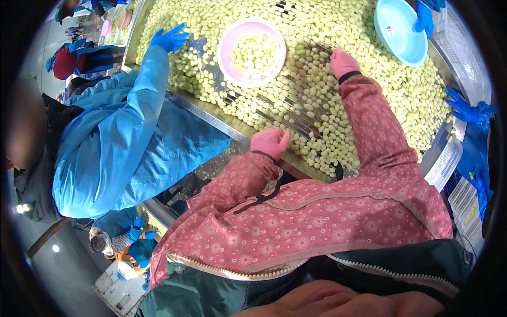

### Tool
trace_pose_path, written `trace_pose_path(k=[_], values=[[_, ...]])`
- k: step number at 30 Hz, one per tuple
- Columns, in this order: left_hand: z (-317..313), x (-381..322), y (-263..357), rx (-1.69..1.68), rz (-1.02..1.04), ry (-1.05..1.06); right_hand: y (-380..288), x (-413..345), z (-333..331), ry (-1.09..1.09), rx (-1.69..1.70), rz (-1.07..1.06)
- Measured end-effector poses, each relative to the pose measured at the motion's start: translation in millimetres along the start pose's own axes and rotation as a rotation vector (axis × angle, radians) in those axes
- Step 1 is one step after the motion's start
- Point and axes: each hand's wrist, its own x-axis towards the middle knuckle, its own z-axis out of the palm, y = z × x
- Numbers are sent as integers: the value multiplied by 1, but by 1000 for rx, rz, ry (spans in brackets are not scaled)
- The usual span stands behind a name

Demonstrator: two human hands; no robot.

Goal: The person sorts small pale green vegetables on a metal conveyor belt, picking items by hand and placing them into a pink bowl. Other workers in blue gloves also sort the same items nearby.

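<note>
Light green oval grapes (396, 103) lie loose over a wide metal sorting table with bars showing between them. My left hand (270, 143), in a pink glove, is over the near edge of the metal table (233, 125). Its fingers are curled, and whether something is inside them is hidden. Farther out, my right hand (344, 63), also pink-gloved, reaches low over the grapes with its fingertips hidden on the far side. A pink basin (222, 51), partly filled with grapes, stands between and beyond my two hands.
At left, a co-worker in a blue smock (107, 150) spreads a blue-gloved hand (169, 38) over the grapes. Another blue-gloved hand (424, 21) grips a light blue basin (400, 33). White perforated crates (463, 59) stand along the right, near another blue-gloved hand (461, 105).
</note>
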Motion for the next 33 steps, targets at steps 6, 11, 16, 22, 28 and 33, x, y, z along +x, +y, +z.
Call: trace_pose_path(k=[6, 11, 16, 22, 28, 33], values=[[4, 1, 1, 21, -11, -47, -88, -55, -18, -201, 1110, -354], [3, 2, 1, -17, -65, -103, -76, -106, 7, 184, 725, -335], [0, 37, 27, -231, -133, -240, 38, -207, 26, 227, 727, -185], [54, 135, 118, -606, 160, -62, 170, -339, 11, 307, 394, 149], [74, 259, 171, -513, 519, 489, 241, -471, 47, 368, 288, 507], [75, 245, 184, -280, 527, 300, 245, -491, 71, 455, 305, 605]])
